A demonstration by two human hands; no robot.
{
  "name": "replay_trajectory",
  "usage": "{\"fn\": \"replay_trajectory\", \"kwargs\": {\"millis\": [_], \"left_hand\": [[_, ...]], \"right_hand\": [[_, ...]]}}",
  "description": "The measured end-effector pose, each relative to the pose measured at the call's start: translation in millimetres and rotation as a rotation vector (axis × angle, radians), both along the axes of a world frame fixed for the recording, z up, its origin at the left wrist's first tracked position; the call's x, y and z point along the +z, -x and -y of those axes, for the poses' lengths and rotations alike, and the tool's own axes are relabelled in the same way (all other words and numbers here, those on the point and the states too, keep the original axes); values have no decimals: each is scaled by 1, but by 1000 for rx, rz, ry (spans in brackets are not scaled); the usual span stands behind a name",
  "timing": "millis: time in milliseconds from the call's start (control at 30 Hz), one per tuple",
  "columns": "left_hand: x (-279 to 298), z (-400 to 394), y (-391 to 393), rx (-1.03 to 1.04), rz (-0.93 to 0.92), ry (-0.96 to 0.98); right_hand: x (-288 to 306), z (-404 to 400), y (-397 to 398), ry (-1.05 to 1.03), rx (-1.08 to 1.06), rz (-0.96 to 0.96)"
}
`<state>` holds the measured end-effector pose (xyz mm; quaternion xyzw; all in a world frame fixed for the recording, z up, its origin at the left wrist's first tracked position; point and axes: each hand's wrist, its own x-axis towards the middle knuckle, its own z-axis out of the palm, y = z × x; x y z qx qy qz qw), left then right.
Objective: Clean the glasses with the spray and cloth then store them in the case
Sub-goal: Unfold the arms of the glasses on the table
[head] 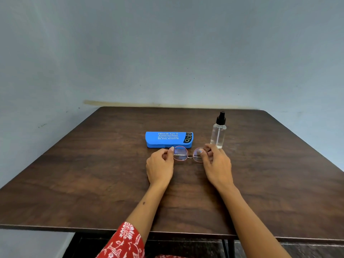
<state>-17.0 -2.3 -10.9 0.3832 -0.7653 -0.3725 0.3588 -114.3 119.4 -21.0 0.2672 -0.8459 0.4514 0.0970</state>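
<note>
Now your left hand (160, 163) and right hand (216, 161) are pinching the glasses (189, 154) mid-frame, before the case (169, 139); the bottle (219, 131) is standing close, so you are risking toppling it.

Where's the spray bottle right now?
In the head view, the spray bottle stands upright on the table, just beyond the right hand, right of the blue case.

You are looking at a dark brown wood-grain table (93, 183) with rounded far corners, its far edge close against a pale blue-grey wall (167, 53). A yellowish stain (121, 103) runs along that wall just above the table's far edge. Below the near edge, dark frame bars (228, 248) show.
</note>
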Motion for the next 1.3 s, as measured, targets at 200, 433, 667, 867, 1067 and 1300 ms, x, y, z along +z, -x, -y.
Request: {"fn": "replay_trajectory", "kwargs": {"millis": [200,433,667,867,1067,1300], "left_hand": [[-2,1,1,8,-33,-4],[-4,2,-1,-23,-119,-100],[-2,3,-1,-32,-108,-152],[-1,3,-3,-86,-106,-83],[-2,1,-3,-111,-76,1],[-2,0,-3,-154,-55,66]], "right_hand": [[0,0,0,27,-5,-15],[4,-2,-4,84,-35,-31],[7,-5,-6,219,-50,154],[6,-2,-6,164,-7,141],[3,0,-3,58,-11,73],[2,1,-3,7,-29,31]]}}
